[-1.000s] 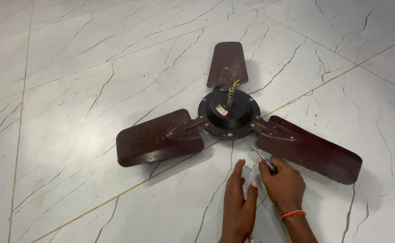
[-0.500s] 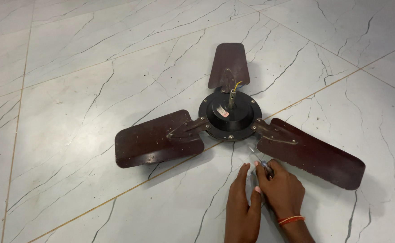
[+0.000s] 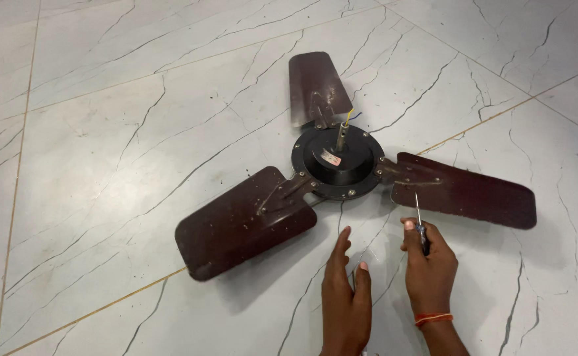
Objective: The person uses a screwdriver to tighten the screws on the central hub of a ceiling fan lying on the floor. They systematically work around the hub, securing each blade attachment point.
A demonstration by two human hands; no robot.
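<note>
On the white marble floor (image 3: 104,132), crossed by dark veins and thin brass-coloured joint lines, a three-bladed ceiling fan (image 3: 336,165) is seen lying flat with its black round motor housing (image 3: 315,173) facing up and a short shaft (image 3: 342,137) standing from the centre, yellow and blue wire ends showing at its top. Three dark brown blades are spread outward: the far blade (image 3: 317,86) is pointed away from the person, the left blade (image 3: 243,224) is angled down toward the lower left, and the right blade (image 3: 473,196) is run out toward the right edge, dipping slightly. Near the bottom of the view, the right hand (image 3: 429,264) is closed around the handle of a slim screwdriver (image 3: 419,221). The tool's long axis is held nearly upright in the picture, leaning a little to the left, with the metal tip pointed away from the person toward the root of the right blade, where the bracket meets the housing; whether the tip touches the blade cannot be told. An orange thread band (image 3: 433,319) is worn at that wrist. The left hand (image 3: 346,290) is held just beside it, open and empty, fingers loosely extended toward the housing, low over the floor between the left and right blades; contact with the floor cannot be told.
</note>
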